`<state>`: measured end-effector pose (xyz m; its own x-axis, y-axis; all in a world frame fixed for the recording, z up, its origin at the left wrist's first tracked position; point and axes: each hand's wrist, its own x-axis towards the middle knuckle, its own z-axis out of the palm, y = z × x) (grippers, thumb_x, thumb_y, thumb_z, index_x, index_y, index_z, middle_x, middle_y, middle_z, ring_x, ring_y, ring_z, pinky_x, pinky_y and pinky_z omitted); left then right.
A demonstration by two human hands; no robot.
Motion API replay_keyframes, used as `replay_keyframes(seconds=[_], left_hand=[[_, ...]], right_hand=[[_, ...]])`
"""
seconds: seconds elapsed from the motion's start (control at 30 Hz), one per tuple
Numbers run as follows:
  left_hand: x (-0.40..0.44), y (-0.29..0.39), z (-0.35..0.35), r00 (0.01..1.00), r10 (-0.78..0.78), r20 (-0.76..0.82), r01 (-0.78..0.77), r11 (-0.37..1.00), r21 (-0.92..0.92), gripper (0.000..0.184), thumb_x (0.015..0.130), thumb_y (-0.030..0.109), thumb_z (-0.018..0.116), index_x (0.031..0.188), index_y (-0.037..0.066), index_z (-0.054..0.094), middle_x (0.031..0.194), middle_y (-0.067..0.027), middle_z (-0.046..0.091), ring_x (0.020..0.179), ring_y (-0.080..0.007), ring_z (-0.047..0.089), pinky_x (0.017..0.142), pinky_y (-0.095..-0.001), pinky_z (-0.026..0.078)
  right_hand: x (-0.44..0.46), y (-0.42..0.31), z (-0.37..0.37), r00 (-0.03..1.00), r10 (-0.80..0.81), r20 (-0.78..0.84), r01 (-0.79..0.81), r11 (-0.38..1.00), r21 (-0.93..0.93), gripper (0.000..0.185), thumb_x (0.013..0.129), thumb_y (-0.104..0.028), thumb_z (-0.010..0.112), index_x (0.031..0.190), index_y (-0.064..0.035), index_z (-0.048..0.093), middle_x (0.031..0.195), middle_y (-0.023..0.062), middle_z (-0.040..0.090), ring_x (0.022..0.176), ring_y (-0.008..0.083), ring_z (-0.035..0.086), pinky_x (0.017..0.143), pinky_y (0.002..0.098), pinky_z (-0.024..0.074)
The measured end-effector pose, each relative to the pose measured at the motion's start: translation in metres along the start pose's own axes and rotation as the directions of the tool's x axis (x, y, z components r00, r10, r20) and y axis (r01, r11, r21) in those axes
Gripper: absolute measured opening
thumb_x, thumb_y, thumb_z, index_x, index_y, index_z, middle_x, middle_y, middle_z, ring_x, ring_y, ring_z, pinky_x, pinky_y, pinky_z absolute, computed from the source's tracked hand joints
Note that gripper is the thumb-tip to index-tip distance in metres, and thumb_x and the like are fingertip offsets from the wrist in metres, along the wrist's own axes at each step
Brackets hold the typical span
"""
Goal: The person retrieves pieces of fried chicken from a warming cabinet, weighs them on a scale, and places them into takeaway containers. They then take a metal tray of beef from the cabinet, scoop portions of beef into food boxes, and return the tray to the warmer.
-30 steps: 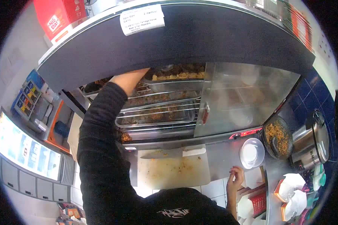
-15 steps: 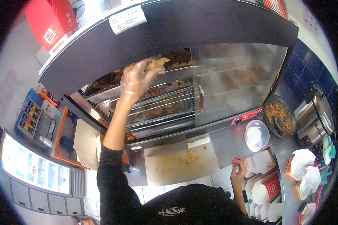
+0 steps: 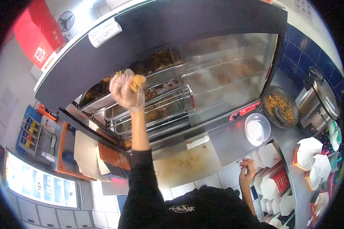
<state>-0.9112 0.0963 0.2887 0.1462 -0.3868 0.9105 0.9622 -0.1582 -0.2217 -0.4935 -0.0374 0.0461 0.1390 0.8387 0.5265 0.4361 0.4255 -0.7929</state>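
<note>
My left hand, in a clear plastic glove, is closed around golden battered fried food. It is raised in front of the open left side of a heated display cabinet. Behind and below it, metal trays with browned food sit on wire racks. My right hand is bare and low on the right, beside white folded food boxes. Its fingers are loosely bent and slightly apart, with nothing visible in them.
A stained cutting board with a white-handled knife lies below the cabinet. To the right are a clear plastic tub, a dark bowl of browned bits and a steel cooker. Stacked cartons stand left.
My left hand has drawn back from the upper tray, bringing the fried food outward and lower. The view has shifted. My right hand stays by the boxes.
</note>
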Motion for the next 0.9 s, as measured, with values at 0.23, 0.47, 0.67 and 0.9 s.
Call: replay_keyframes(seconds=[0.23,0.47,0.67,0.9], left_hand=[[-0.013,-0.018,0.016,0.982,-0.007,-0.189,0.032,0.991,0.132,0.039,0.077,0.028,0.072,0.104,0.01,0.052,0.1,-0.0079,0.046,0.095,-0.0268,0.051,0.086,-0.0432,0.044],[-0.004,-0.007,0.032,0.696,-0.408,-0.591,0.363,0.91,-0.201,0.041,0.085,0.038,0.063,0.106,0.008,0.044,0.1,-0.0088,0.046,0.091,-0.0231,0.05,0.081,-0.0406,0.044],[-0.012,0.014,0.014,0.265,-0.862,-0.433,0.583,0.5,-0.64,0.038,0.086,0.035,0.061,0.107,0.007,0.044,0.098,-0.0085,0.046,0.091,-0.0218,0.049,0.08,-0.0384,0.043],[-0.041,0.032,-0.019,0.026,-0.982,-0.185,0.526,0.171,-0.833,0.036,0.088,0.031,0.059,0.108,0.005,0.044,0.096,-0.0083,0.047,0.09,-0.0202,0.048,0.079,-0.0359,0.042]], right_hand=[[0.001,0.01,-0.01,1.0,-0.001,0.024,0.002,1.0,-0.013,0.018,0.073,0.015,0.048,0.075,-0.0006,0.058,0.086,0.0139,0.059,0.075,0.0225,0.056,0.066,0.0302,0.0452],[-0.017,0.022,-0.013,0.993,0.116,0.029,-0.117,0.993,0.03,0.018,0.075,0.013,0.047,0.077,-0.0019,0.057,0.09,0.0128,0.058,0.076,0.02,0.054,0.064,0.0284,0.044],[-0.026,0.016,-0.014,0.986,0.159,0.041,-0.16,0.986,0.039,0.018,0.076,0.013,0.047,0.076,-0.0018,0.057,0.088,0.0116,0.056,0.08,0.0208,0.053,0.066,0.0276,0.0435],[-0.032,0.015,-0.023,0.979,0.203,0.024,-0.203,0.979,0.01,0.019,0.077,0.013,0.044,0.078,-0.0009,0.056,0.091,0.0124,0.055,0.076,0.0176,0.053,0.064,0.0252,0.045]])
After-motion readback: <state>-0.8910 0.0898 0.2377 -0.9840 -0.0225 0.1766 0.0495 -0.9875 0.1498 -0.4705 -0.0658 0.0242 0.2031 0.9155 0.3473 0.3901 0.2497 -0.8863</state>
